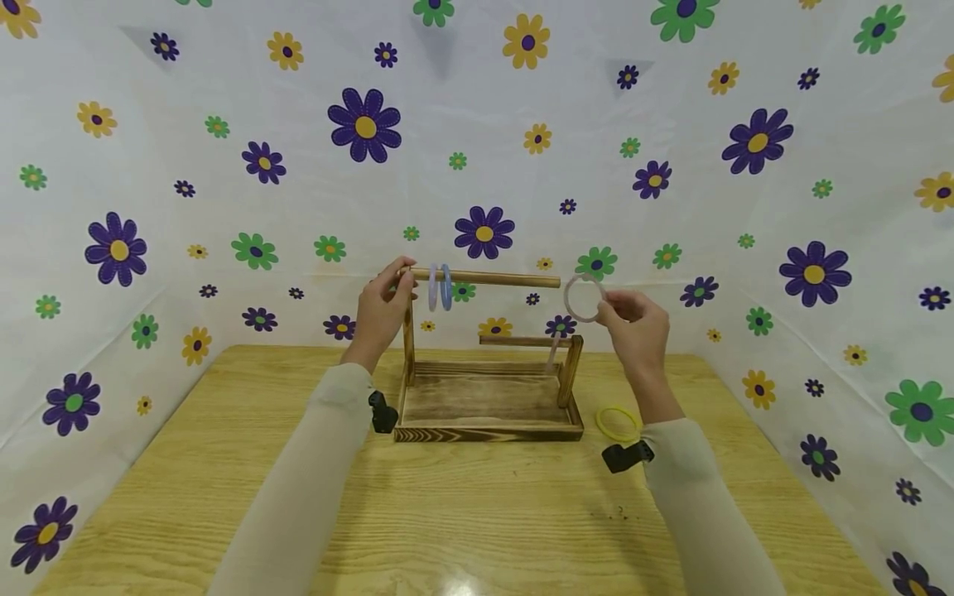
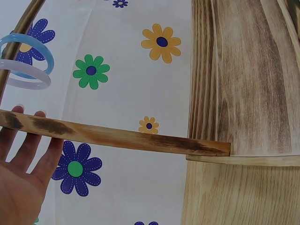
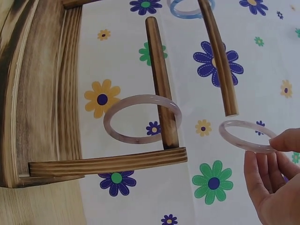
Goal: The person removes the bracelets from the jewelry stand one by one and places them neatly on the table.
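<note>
Bangle [image 3: 240, 123] pinched in right hand [image 1: 639, 329], beside free end of upper rod [image 1: 507, 279], left hand [image 1: 382, 313] gripping wooden stand [image 1: 488, 434]

Can't ID the dark specks [image 1: 621, 515] toward the right edge of the table [image 1: 462, 513], way too small. Can't see its near edge either, chopped off by the head view's bottom, along with both sleeves [image 1: 309, 480]. Can't see bits of the left hand [image 2: 23, 183] behind the wooden post [image 2: 117, 136] in the left wrist view. Only getting a cropped right hand [image 3: 276, 183] and blue ring [image 3: 187, 16] in the right wrist view.
</note>
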Demonstrator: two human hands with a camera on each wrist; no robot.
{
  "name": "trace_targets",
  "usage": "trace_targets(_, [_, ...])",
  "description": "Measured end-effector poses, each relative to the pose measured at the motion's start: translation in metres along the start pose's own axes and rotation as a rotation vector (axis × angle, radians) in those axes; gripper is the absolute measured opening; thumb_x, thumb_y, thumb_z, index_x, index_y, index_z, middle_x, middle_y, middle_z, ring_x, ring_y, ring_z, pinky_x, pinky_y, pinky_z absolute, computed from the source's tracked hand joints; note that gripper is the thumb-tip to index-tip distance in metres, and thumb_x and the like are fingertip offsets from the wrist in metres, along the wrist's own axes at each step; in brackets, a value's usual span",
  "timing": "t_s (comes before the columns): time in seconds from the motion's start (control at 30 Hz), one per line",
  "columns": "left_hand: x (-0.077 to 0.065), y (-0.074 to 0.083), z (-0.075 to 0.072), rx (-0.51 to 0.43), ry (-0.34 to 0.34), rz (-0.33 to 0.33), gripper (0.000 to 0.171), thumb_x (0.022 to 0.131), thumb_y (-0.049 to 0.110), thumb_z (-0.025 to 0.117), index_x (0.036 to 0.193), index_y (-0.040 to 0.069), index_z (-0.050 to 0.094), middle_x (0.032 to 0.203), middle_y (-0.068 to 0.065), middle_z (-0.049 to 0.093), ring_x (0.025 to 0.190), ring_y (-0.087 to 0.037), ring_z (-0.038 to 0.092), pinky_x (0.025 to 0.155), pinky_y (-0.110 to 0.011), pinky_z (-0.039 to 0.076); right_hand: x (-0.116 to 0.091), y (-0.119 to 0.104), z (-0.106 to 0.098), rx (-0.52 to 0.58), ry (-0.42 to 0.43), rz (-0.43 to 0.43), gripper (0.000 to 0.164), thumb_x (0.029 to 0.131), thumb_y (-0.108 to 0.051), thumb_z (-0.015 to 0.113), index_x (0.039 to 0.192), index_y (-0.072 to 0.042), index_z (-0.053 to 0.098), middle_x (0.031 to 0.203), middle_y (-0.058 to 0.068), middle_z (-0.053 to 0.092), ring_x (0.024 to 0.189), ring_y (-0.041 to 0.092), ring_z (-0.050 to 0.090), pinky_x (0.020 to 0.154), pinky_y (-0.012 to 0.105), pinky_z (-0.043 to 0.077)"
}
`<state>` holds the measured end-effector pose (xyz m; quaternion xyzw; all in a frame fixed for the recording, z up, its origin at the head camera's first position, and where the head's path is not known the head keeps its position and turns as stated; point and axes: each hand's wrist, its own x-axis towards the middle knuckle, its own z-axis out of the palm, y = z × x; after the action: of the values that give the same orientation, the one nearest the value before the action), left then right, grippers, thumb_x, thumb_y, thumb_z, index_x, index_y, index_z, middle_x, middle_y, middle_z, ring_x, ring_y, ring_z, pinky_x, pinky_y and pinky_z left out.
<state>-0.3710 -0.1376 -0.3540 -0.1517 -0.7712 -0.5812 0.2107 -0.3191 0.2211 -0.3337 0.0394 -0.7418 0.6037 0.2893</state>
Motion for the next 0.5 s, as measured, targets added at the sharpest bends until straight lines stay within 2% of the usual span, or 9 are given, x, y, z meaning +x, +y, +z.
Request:
trace_targets(0.2, [0.001, -0.002, -0.001, 0.029, 0.011, 0.009, 0.04, 0.111, 0.033, 0.046, 0.144, 0.014, 0.057, 0.12, -0.017, 0.066, 0.105, -0.031, 0.071, 0.092, -0.036, 0.06, -0.003, -0.002, -0.01, 0.014, -0.032, 0.045, 0.03, 0.095, -0.008, 0.071, 0.119, 0.01, 0.068, 0.087, -0.015, 0.067, 0.08, -0.003, 0.068, 0.075, 0.013, 0.058])
trace_targets(0.33, [0.001, -0.003, -0.001, 0.029, 0.011, 0.016, 0.039, 0.111, 0.032, 0.046, 0.144, 0.014, 0.057, 0.121, -0.021, 0.065, 0.104, -0.031, 0.071, 0.092, -0.038, 0.06, -0.006, -0.001, -0.017, 0.016, -0.047, 0.066, 0.029, 0.095, -0.007, 0.07, 0.118, 0.011, 0.068, 0.084, -0.016, 0.067, 0.075, -0.002, 0.069, 0.073, 0.014, 0.059])
trace_targets(0.5, [0.001, -0.003, 0.0, 0.029, 0.007, 0.012, 0.04, 0.111, 0.033, 0.046, 0.145, 0.014, 0.057, 0.123, -0.024, 0.065, 0.104, -0.032, 0.071, 0.092, -0.038, 0.06, -0.011, 0.0, -0.026, 0.001, -0.078, 0.083, 0.027, 0.096, -0.008, 0.07, 0.115, 0.01, 0.067, 0.088, -0.011, 0.071, 0.077, 0.001, 0.07, 0.075, 0.016, 0.06])
